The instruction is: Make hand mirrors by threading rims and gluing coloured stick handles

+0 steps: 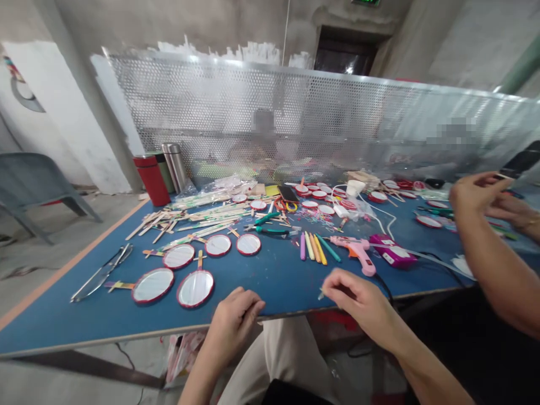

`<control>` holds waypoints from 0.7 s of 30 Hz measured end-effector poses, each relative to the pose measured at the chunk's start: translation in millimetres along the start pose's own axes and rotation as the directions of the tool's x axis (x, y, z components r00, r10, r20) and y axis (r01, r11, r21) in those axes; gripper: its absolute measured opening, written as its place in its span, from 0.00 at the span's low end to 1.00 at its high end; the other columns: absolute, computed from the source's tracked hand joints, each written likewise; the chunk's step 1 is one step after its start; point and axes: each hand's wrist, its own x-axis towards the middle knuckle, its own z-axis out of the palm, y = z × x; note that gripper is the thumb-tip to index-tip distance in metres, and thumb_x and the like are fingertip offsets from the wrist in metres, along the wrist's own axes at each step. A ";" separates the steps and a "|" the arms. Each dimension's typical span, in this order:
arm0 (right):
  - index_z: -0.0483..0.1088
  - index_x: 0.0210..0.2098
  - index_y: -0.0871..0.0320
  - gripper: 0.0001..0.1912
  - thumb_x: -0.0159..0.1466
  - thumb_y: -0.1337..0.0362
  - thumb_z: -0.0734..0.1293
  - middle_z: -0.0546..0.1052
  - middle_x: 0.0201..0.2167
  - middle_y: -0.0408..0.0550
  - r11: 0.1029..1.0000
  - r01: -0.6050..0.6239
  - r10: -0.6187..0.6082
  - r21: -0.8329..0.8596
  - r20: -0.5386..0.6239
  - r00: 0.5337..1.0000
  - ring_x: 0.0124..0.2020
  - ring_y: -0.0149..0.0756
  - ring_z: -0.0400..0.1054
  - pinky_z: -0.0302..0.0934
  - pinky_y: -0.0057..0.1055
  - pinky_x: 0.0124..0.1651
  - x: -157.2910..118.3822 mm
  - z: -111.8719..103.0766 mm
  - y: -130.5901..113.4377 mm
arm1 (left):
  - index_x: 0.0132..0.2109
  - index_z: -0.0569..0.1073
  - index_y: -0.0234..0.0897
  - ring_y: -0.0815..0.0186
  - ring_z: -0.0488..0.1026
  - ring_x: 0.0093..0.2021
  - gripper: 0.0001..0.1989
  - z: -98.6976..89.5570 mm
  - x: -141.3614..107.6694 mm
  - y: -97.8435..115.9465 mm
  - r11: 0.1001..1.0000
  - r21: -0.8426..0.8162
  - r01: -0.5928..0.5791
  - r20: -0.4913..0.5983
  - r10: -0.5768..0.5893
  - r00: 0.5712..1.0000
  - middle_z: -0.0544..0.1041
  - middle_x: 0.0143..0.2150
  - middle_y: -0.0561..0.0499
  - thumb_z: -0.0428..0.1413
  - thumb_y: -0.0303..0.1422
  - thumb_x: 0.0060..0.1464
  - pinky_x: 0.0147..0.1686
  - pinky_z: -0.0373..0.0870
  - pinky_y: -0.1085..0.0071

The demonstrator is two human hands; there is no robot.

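Note:
My left hand [238, 315] rests at the table's front edge, its fingers curled together; nothing shows in it. To its right, my right hand [352, 295] pinches something small and pale, too small to name, just over the edge. Left of my left hand lie round mirrors with red rims, among them one mirror [195, 288] with a wooden stick handle and another [152, 285]. Beyond my right hand lie a pink glue gun [356, 250] and several coloured sticks [316, 248].
Pliers [270, 230], wooden sticks [160, 222] and more mirrors crowd the blue table [270, 275]. Bottles [152, 180] stand at the back left, before a perforated metal screen [236, 112]. At right, another person's hands [476, 194] hold a dark object. Glasses [101, 273] lie at left.

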 end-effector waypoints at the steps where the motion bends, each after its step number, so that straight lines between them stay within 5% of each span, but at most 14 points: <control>1: 0.66 0.25 0.54 0.11 0.64 0.59 0.61 0.71 0.24 0.41 0.998 -0.039 0.038 -0.040 -0.009 0.999 0.26 0.31 0.65 0.60 0.25 0.29 -17.9 -3.5 11.4 | 0.30 0.70 0.37 0.68 0.70 0.28 0.13 0.6 0.1 -0.5 1.000 0.006 -0.005 -0.002 0.005 1.000 0.73 0.25 0.53 0.47 0.31 0.63 0.28 0.64 0.76; 6: 0.68 0.21 0.51 0.08 0.56 0.63 0.64 0.76 0.22 0.44 0.893 -0.216 0.228 -0.396 -0.017 0.973 0.23 0.39 0.71 0.62 0.32 0.26 -100.1 -0.8 91.6 | 0.30 0.70 0.38 0.67 0.70 0.27 0.12 4.3 -0.1 -4.4 0.999 0.026 -0.028 -0.018 0.028 0.999 0.74 0.25 0.54 0.49 0.32 0.62 0.28 0.66 0.75; 10: 0.77 0.32 0.45 0.17 0.52 0.69 0.60 0.82 0.36 0.47 0.852 -0.241 0.251 -0.465 -0.040 0.967 0.37 0.48 0.77 0.69 0.37 0.36 -133.8 0.7 133.4 | 0.32 0.72 0.39 0.68 0.72 0.28 0.11 6.8 0.7 -9.1 0.999 0.026 -0.038 -0.014 0.039 0.999 0.76 0.27 0.54 0.49 0.33 0.62 0.29 0.68 0.75; 13: 0.74 0.27 0.49 0.12 0.60 0.62 0.59 0.80 0.27 0.45 0.836 -0.295 0.262 -0.462 -0.136 0.955 0.29 0.44 0.76 0.66 0.34 0.30 -129.1 -1.1 125.0 | 0.41 0.76 0.42 0.66 0.76 0.39 0.11 11.3 3.2 -12.9 0.996 0.041 -0.077 0.002 0.077 0.997 0.81 0.38 0.51 0.48 0.32 0.62 0.38 0.72 0.73; 15: 0.66 0.20 0.53 0.19 0.64 0.54 0.59 0.73 0.17 0.42 0.846 -0.293 0.216 -0.445 -0.215 0.952 0.20 0.37 0.69 0.61 0.30 0.25 -115.3 -0.4 107.2 | 0.45 0.77 0.44 0.64 0.77 0.43 0.13 15.2 6.1 -13.5 0.992 0.090 -0.086 0.011 0.085 0.996 0.81 0.43 0.51 0.48 0.31 0.62 0.42 0.72 0.71; 21: 0.65 0.25 0.54 0.19 0.69 0.56 0.56 0.71 0.21 0.41 0.940 -0.058 -0.037 -0.337 -0.269 0.962 0.23 0.31 0.66 0.59 0.26 0.30 -60.2 10.8 60.9 | 0.32 0.77 0.41 0.66 0.77 0.35 0.13 22.0 18.0 2.2 0.984 0.153 0.092 0.063 -0.102 0.993 0.80 0.34 0.51 0.49 0.33 0.61 0.35 0.70 0.74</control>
